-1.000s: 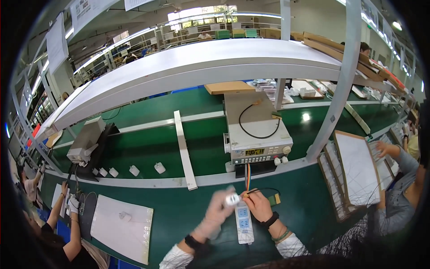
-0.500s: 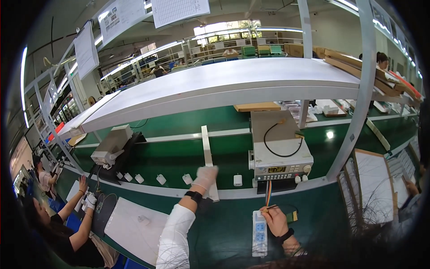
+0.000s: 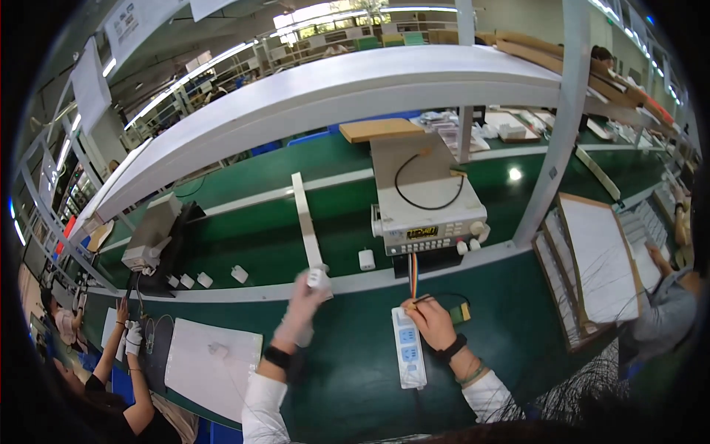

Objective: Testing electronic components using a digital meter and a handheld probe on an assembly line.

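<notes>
Fingers (image 3: 319, 285) of left hand (image 3: 305, 305) grip one white adapter (image 3: 318, 278); five more on belt (image 3: 259, 244)

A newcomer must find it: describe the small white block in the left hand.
Start at the grey bench instrument on the green bench. Left of its front, the gloved left hand lifts a small white block. Unlike similar blocks along the white strip, it is held.

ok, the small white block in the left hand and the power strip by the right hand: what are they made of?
Small white block: looks like moulded plastic, smooth, but motion blur leaves it open. The gloved left hand grips it. Power strip: white plastic casing, semi-gloss, with blue socket inserts. The bare right hand rests at its top end.
</notes>
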`<action>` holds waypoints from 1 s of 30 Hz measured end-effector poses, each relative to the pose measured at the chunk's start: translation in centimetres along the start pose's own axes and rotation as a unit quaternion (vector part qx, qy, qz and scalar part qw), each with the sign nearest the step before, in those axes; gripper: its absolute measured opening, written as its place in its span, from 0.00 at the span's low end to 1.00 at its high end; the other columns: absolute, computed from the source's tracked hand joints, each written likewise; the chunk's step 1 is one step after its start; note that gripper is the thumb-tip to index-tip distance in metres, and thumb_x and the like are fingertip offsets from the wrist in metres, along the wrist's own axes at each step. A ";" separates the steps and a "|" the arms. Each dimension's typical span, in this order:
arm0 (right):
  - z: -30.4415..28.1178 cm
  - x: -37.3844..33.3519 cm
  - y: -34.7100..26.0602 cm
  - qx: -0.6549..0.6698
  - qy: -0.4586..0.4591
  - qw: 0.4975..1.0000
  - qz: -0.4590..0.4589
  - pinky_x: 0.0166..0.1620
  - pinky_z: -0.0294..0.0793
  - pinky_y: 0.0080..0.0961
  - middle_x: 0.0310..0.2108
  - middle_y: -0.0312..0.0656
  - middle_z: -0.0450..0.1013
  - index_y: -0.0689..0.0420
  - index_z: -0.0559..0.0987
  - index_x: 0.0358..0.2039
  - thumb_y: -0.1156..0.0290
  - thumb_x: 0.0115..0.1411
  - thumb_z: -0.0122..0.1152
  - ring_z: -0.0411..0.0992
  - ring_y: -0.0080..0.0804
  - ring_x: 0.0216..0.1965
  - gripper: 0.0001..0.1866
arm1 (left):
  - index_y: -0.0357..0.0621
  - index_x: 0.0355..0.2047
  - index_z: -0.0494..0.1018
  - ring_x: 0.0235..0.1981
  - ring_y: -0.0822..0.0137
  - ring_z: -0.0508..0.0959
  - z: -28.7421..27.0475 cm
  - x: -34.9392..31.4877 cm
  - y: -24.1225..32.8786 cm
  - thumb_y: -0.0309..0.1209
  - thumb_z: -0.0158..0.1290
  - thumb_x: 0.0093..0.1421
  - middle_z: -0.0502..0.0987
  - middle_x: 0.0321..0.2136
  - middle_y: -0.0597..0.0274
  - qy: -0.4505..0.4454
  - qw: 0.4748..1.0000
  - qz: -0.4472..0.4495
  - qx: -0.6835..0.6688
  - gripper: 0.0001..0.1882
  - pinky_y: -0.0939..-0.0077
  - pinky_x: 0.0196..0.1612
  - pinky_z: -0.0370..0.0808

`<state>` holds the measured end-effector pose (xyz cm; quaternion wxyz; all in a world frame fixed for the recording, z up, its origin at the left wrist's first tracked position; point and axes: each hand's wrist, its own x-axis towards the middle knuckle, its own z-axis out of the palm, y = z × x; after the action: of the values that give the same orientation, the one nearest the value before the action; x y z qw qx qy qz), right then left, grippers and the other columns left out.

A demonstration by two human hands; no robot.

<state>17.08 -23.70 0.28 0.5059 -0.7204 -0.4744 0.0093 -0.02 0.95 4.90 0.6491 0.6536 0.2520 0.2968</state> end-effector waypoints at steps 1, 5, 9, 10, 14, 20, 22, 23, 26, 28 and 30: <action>0.1 0.2 -0.6 0.012 -0.004 1.000 -0.005 0.41 0.74 0.33 0.37 0.43 0.73 0.52 0.80 0.40 0.66 0.60 0.59 0.74 0.41 0.39 0.09 | 0.44 0.57 0.64 0.47 0.69 0.73 1.5 -2.0 -0.2 0.26 0.55 0.57 0.72 0.48 0.62 -0.063 0.998 -0.015 -0.015 0.26 0.74 0.51 0.71; 0.6 0.5 -0.7 0.038 -0.011 0.999 -0.008 0.42 0.74 0.32 0.38 0.42 0.73 0.52 0.80 0.41 0.65 0.60 0.58 0.74 0.40 0.40 0.10 | 0.40 0.57 0.64 0.48 0.70 0.73 7.7 -8.3 -2.3 0.27 0.55 0.59 0.73 0.46 0.65 -0.200 0.979 -0.038 -0.026 0.25 0.72 0.52 0.71; 0.7 0.2 -0.2 0.057 -0.018 0.998 -0.006 0.43 0.74 0.32 0.38 0.42 0.73 0.52 0.80 0.41 0.65 0.60 0.58 0.74 0.39 0.41 0.10 | 0.44 0.57 0.66 0.47 0.63 0.75 9.7 -10.3 -1.7 0.31 0.57 0.58 0.75 0.46 0.61 -0.271 0.957 -0.076 0.072 0.26 0.70 0.53 0.70; 0.7 0.3 -0.3 0.060 -0.017 0.998 -0.007 0.43 0.74 0.31 0.37 0.41 0.73 0.52 0.80 0.41 0.65 0.60 0.59 0.73 0.39 0.41 0.10 | 0.45 0.57 0.67 0.47 0.61 0.75 9.6 -10.0 -1.9 0.32 0.57 0.58 0.75 0.46 0.60 -0.294 0.945 -0.032 0.139 0.26 0.69 0.53 0.70; 0.8 0.3 -0.5 0.078 -0.007 0.997 -0.007 0.43 0.74 0.31 0.37 0.41 0.74 0.52 0.80 0.41 0.65 0.60 0.59 0.73 0.38 0.41 0.10 | 0.43 0.59 0.65 0.45 0.66 0.74 10.3 -10.8 -0.6 0.30 0.58 0.57 0.74 0.45 0.57 -0.314 0.849 0.201 0.374 0.29 0.75 0.50 0.69; 1.1 0.1 -0.5 0.072 -0.003 0.997 0.005 0.43 0.74 0.30 0.37 0.42 0.74 0.53 0.80 0.40 0.65 0.59 0.59 0.73 0.38 0.40 0.11 | 0.42 0.60 0.65 0.46 0.69 0.72 10.0 -10.1 -1.2 0.29 0.58 0.56 0.72 0.46 0.57 -0.322 0.859 0.250 0.311 0.30 0.75 0.51 0.67; 0.9 0.1 -0.4 0.063 -0.001 0.998 -0.008 0.43 0.74 0.30 0.37 0.42 0.74 0.54 0.80 0.40 0.65 0.59 0.60 0.73 0.39 0.40 0.11 | 0.42 0.60 0.65 0.49 0.70 0.70 10.0 -9.1 -2.3 0.30 0.58 0.58 0.70 0.50 0.57 -0.216 0.934 0.174 0.225 0.29 0.74 0.53 0.67; 0.9 0.1 -0.6 0.060 -0.002 0.998 -0.014 0.43 0.74 0.30 0.37 0.43 0.74 0.55 0.80 0.40 0.66 0.58 0.61 0.73 0.39 0.39 0.11 | 0.42 0.60 0.64 0.51 0.70 0.69 9.9 -8.7 -2.5 0.31 0.57 0.59 0.69 0.52 0.58 -0.160 0.961 0.132 0.181 0.29 0.74 0.55 0.66; 1.4 -0.2 -0.3 0.054 0.009 0.998 -0.015 0.43 0.74 0.29 0.36 0.43 0.74 0.56 0.80 0.40 0.67 0.58 0.61 0.74 0.39 0.39 0.11 | 0.40 0.60 0.64 0.49 0.73 0.70 12.0 -7.0 -4.1 0.30 0.56 0.60 0.70 0.50 0.61 -0.169 0.984 0.044 0.045 0.28 0.76 0.53 0.67; 1.5 0.0 0.1 0.050 0.011 0.999 -0.016 0.43 0.74 0.29 0.36 0.44 0.73 0.57 0.80 0.40 0.68 0.58 0.61 0.74 0.38 0.39 0.11 | 0.39 0.60 0.64 0.48 0.74 0.70 12.5 -5.9 -5.3 0.30 0.55 0.61 0.71 0.49 0.62 -0.170 0.985 -0.002 -0.026 0.27 0.77 0.52 0.68; 1.5 0.1 0.5 0.088 0.027 0.995 -0.024 0.43 0.73 0.28 0.36 0.44 0.73 0.58 0.79 0.40 0.70 0.59 0.60 0.74 0.37 0.39 0.10 | 0.37 0.60 0.63 0.47 0.75 0.71 12.3 -5.0 -6.6 0.29 0.54 0.62 0.72 0.48 0.64 -0.186 0.982 -0.007 -0.016 0.26 0.79 0.51 0.69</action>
<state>16.70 -22.57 -0.78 0.5803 -0.6614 -0.4748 0.0193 5.63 -11.04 -1.78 0.6967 0.6854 0.1266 0.1698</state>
